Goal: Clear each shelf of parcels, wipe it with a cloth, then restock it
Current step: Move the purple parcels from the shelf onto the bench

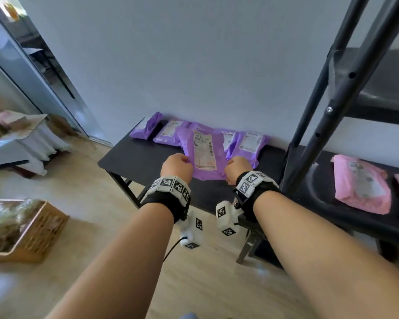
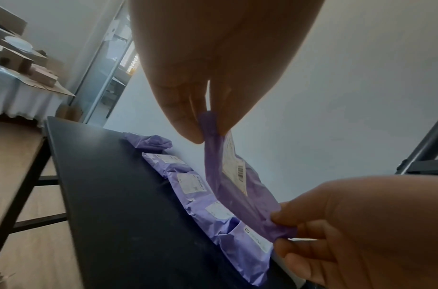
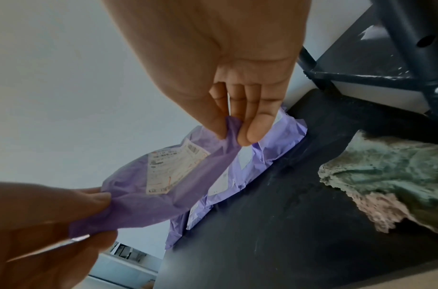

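Left grip: left hand (image 1: 177, 166) pinches the near left corner of the parcel (image 1: 202, 153).
Right grip: right hand (image 1: 237, 168) pinches the near right corner.
Parcel: purple, label up, stretched between both grips, above the table (image 1: 134, 157).
Beyond the grips: other purple parcels (image 1: 251, 143) along the wall.
Right of the grips: cloth (image 3: 390, 176) on the table; shelf (image 1: 316, 189) with pink parcels (image 1: 362, 185).
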`<state>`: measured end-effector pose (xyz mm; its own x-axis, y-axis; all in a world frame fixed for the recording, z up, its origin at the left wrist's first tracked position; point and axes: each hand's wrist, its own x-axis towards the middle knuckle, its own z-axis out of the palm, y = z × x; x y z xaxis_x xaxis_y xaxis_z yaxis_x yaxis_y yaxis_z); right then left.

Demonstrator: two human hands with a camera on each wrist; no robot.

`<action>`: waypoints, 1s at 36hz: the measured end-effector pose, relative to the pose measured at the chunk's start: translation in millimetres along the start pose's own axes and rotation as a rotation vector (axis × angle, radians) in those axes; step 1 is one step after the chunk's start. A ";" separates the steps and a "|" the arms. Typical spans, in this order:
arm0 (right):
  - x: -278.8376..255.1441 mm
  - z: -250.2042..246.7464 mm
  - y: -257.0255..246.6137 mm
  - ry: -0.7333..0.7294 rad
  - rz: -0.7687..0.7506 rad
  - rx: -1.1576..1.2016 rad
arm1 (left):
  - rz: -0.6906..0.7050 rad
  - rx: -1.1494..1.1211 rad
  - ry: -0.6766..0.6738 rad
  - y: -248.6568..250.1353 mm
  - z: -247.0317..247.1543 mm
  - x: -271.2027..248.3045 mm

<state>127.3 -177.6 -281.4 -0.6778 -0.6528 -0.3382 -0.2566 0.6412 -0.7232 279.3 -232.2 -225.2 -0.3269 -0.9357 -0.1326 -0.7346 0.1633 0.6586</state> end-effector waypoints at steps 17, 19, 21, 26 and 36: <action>97.1 -33.4 17.0 0.330 0.389 0.017 | 0.338 0.169 -0.433 67.4 86.9 167.5; 96.7 -37.4 23.2 0.370 0.410 0.005 | 0.371 0.187 -0.497 73.4 98.5 175.6; 97.2 -42.3 31.9 0.423 0.424 0.001 | 0.405 0.207 -0.557 80.9 112.0 180.1; 106.3 -59.8 53.3 0.527 0.453 -0.052 | 0.458 0.223 -0.697 97.7 152.7 181.6; 146.6 -67.1 81.7 0.491 0.477 -0.071 | 0.537 0.400 -0.907 105.0 223.2 188.8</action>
<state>-39.2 -193.8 -349.6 -0.9573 -0.0445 -0.2857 0.1144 0.8491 -0.5157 7.8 -322.0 -346.4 -0.8494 -0.1674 -0.5004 -0.4531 0.7173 0.5293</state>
